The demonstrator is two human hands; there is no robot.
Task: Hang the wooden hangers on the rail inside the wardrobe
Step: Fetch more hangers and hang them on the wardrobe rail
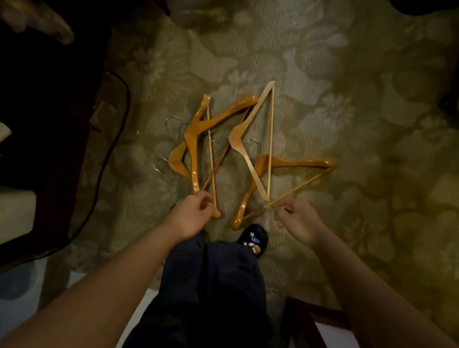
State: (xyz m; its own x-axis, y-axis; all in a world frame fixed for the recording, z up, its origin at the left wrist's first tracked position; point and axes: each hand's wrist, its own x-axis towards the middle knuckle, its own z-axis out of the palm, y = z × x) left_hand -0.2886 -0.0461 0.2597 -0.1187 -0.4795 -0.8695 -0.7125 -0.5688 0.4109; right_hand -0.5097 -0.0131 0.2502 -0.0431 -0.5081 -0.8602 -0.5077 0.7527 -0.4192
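Patterned green carpet [373,134] fills my view, with the wooden hangers [190,136] heaped on it just ahead of my shoe [255,237]. My left grip [192,215] curls round the near ends of the left pile. My right grip [297,225] pinches the thin bar of the rightmost hanger [297,163] between thumb and fingers.

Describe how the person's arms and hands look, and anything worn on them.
The left forearm and right forearm are bare up to the frame edge, with no sleeve in view. The left hand and right hand wear no gloves; no watch, ring or bracelet shows, though the light is dim.
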